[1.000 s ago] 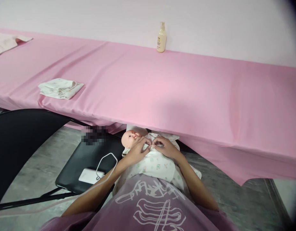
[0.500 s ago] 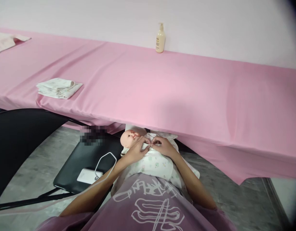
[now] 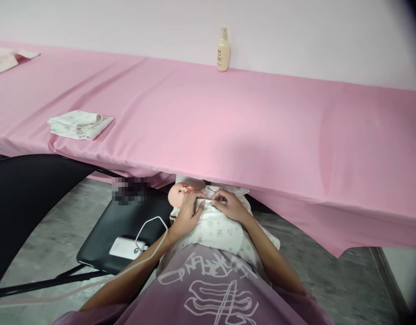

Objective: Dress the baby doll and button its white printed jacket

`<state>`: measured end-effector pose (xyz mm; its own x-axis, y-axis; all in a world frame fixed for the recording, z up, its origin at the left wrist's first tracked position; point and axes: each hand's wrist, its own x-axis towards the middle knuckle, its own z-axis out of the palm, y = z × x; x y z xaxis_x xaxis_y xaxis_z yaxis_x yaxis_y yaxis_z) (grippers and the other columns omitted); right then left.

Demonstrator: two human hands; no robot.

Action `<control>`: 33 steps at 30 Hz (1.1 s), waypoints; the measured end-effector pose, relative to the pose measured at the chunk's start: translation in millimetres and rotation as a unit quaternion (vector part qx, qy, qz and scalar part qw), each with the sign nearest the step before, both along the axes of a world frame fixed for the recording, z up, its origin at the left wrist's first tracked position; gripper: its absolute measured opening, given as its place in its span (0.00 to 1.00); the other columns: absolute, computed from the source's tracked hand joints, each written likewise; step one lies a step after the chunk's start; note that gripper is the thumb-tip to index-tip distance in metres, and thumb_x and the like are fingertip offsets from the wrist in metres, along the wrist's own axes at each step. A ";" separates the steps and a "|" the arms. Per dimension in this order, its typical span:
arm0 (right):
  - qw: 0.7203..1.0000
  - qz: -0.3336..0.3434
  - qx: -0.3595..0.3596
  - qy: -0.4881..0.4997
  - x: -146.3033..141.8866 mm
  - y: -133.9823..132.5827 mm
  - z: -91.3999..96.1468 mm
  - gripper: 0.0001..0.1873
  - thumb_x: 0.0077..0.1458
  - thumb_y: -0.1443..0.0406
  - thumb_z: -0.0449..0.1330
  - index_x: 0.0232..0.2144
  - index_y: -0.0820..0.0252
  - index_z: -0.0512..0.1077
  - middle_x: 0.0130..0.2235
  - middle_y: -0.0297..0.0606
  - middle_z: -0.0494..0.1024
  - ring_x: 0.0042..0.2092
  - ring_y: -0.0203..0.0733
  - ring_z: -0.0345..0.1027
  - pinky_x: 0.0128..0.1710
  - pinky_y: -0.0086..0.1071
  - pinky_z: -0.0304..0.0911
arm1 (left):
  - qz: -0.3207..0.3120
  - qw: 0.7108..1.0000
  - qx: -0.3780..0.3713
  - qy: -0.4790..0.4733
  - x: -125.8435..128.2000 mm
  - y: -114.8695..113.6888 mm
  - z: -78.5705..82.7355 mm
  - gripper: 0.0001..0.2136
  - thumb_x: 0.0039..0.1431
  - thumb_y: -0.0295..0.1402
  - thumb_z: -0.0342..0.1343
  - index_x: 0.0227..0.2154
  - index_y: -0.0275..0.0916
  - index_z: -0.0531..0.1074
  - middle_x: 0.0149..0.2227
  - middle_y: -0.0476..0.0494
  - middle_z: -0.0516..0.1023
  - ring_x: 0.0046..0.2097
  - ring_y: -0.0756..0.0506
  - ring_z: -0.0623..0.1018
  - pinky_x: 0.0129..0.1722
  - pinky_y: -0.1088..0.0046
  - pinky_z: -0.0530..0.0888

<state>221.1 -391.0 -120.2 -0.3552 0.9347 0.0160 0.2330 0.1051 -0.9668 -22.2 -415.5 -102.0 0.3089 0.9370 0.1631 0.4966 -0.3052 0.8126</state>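
A baby doll lies on my lap, head to the left, just below the table's front edge. It wears a white printed garment. My left hand rests on the doll's chest with the fingers pinched on the garment's collar. My right hand meets it from the right, fingers curled and pinching the same cloth edge near the neck.
A long table under a pink cloth spans the view. On it lie a folded white cloth at left and a cream pump bottle by the wall. A black folding chair at my left holds a white power bank with a cable.
My left hand's fingers have straightened and slid a little down the doll's chest. My right hand stays pinched at the collar. The view has shifted slightly.
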 end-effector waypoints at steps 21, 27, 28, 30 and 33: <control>0.962 0.069 0.131 -0.229 -47.3 31.0 31.7 0.06 0.70 0.70 0.69 0.44 0.54 0.78 0.49 0.40 0.84 0.53 0.51 0.79 0.58 0.44 0.70 | -0.022 0.970 0.098 0.223 -35.0 32.9 13.4 0.09 0.80 0.29 0.54 0.54 0.43 0.77 0.53 0.36 0.88 0.60 0.30 0.80 0.62 0.48 0.71; 0.965 0.012 0.140 -0.221 -57.5 23.2 21.7 0.04 0.74 0.69 0.65 0.44 0.53 0.76 0.50 0.40 0.85 0.52 0.51 0.79 0.57 0.43 0.70 | 0.025 0.959 0.114 0.257 -37.3 25.7 15.4 0.05 0.79 0.35 0.62 0.51 0.44 0.79 0.54 0.36 0.88 0.61 0.28 0.79 0.55 0.49 0.69; 0.967 0.007 0.135 -0.214 -57.0 22.6 20.4 0.04 0.74 0.68 0.65 0.44 0.53 0.77 0.50 0.40 0.85 0.52 0.50 0.79 0.56 0.43 0.70 | 0.025 0.959 0.111 0.258 -37.2 25.9 15.9 0.04 0.79 0.35 0.62 0.49 0.44 0.80 0.53 0.36 0.88 0.60 0.28 0.78 0.55 0.49 0.69; 0.971 0.001 0.120 -0.206 -55.6 23.0 18.4 0.04 0.75 0.68 0.65 0.44 0.53 0.77 0.50 0.39 0.85 0.52 0.49 0.79 0.56 0.42 0.69 | 0.018 0.962 0.106 0.253 -36.5 27.5 15.5 0.03 0.79 0.35 0.61 0.47 0.45 0.80 0.52 0.36 0.88 0.60 0.28 0.78 0.57 0.48 0.69; 0.975 0.006 0.101 -0.196 -53.3 25.8 16.6 0.05 0.73 0.69 0.66 0.43 0.53 0.79 0.49 0.38 0.85 0.52 0.48 0.79 0.57 0.40 0.69 | 0.007 0.962 0.111 0.251 -35.3 30.9 11.2 0.04 0.79 0.32 0.60 0.47 0.44 0.80 0.52 0.37 0.88 0.60 0.29 0.78 0.61 0.48 0.68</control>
<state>167.8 -365.1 -103.6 -0.3828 0.9218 0.0608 0.5772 0.2900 -0.7634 -57.6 -384.6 -90.8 0.3880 0.9013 0.1928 0.8148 -0.4332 0.3853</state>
